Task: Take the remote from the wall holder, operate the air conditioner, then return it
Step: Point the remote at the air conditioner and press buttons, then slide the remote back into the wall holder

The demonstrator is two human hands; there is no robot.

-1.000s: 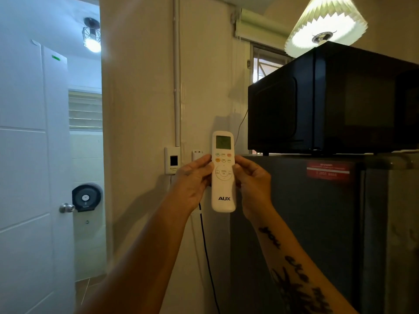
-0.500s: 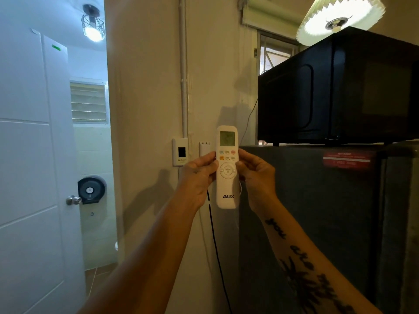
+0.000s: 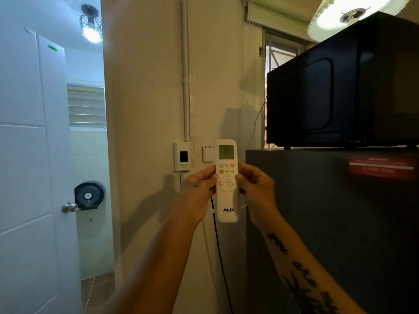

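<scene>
A white remote (image 3: 226, 196) marked AUX stands upright against the beige wall, screen at the top, buttons facing me. My left hand (image 3: 198, 191) grips its left edge and my right hand (image 3: 257, 189) grips its right edge, thumbs near the round button pad. A thin white edge shows beside the remote's lower right; I cannot tell if it is the wall holder. The air conditioner is out of view.
A wall switch (image 3: 181, 159) and a small white plug (image 3: 208, 152) sit left of the remote, a black cable (image 3: 218, 250) hanging below. A dark fridge (image 3: 340, 223) with a black microwave (image 3: 340, 87) on top stands right. An open white door (image 3: 29, 177) is left.
The view has shifted, so the remote and both hands sit a little further right and lower against the wall. Both hands keep their hold on the remote.
</scene>
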